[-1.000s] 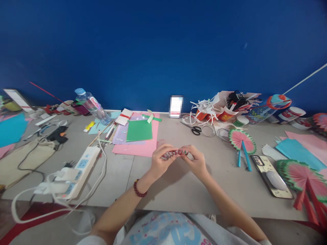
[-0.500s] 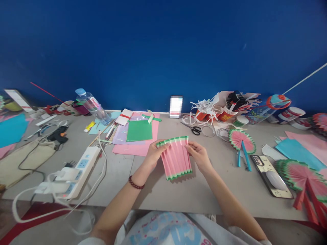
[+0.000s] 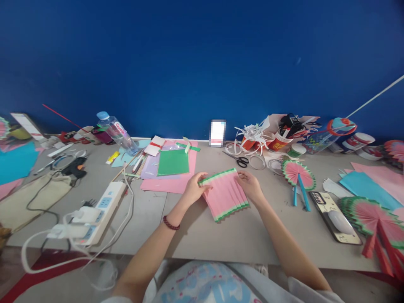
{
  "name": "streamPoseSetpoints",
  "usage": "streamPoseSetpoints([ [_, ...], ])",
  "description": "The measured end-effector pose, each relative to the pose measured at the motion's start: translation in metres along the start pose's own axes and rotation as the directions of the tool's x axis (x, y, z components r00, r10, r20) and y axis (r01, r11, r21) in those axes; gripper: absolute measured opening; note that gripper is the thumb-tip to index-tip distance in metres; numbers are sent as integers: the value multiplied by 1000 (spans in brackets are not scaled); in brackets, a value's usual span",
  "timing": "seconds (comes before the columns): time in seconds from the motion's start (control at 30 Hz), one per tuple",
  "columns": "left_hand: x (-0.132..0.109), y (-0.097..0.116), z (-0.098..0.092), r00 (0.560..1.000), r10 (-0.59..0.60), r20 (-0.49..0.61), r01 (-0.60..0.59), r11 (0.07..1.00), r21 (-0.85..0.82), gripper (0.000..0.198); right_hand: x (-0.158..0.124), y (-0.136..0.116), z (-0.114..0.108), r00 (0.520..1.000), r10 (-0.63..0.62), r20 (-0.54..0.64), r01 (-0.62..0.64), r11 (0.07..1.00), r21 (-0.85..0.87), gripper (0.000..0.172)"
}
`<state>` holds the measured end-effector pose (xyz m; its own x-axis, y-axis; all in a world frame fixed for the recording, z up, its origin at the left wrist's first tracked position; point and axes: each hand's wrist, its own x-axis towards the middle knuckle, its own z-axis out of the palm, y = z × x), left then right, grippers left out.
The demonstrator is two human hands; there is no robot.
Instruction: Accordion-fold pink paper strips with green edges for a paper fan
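Note:
Between my hands is a pleated pink paper (image 3: pixel 224 197) with green strips along its far and near edges. My left hand (image 3: pixel 197 188) grips its left side near the far corner, thumb on top and fingers partly hidden behind. The right side, close to the far right corner, is pinched by my right hand (image 3: pixel 250 184). The paper is held tilted just over the grey table (image 3: pixel 195 242). Its pleats show more sharply toward the right, while the left part looks flatter.
Green paper (image 3: pixel 173 162) lies on pink sheets beyond my left hand. Black-handled scissors (image 3: pixel 242 161) rest near cups of paper strips (image 3: pixel 252 136). A power strip (image 3: pixel 104 212) with cables is at left. Finished paper fans (image 3: pixel 299 172) and a phone (image 3: pixel 336 219) with a mouse (image 3: pixel 341 223) lie right.
The pleated paper has been spread wider and shifted slightly to the right. My right hand has moved right with its edge. Both hands keep their grip.

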<state>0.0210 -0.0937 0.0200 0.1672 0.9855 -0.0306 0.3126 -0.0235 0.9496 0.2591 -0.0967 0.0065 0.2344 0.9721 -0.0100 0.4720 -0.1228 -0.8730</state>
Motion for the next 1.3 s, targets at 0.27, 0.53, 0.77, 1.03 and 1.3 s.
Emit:
streamPoseSetpoints([
  [0.27, -16, 6, 21, 817, 515, 261, -548, 549, 631, 46, 5, -3, 11, 978, -201, 56, 209, 938, -276, 31],
  [0.53, -20, -8, 45, 782, 428, 453, -620, 461, 635, 50, 20, -18, 16, 915, -193, 355, 397, 596, -699, 34],
  [0.77, -20, -13, 45, 823, 362, 438, -568, 488, 663, 59, 63, -15, 13, 855, -261, 449, 518, 488, -702, 36],
  [1.03, -20, -13, 54, 860, 307, 407, -509, 488, 709, 63, 42, -31, 24, 814, -473, 337, 558, 478, -678, 35],
  [1.3, -23, -9, 58, 874, 294, 387, -485, 475, 734, 58, 8, -7, 52, 708, -467, 529, 691, 612, -384, 54],
])
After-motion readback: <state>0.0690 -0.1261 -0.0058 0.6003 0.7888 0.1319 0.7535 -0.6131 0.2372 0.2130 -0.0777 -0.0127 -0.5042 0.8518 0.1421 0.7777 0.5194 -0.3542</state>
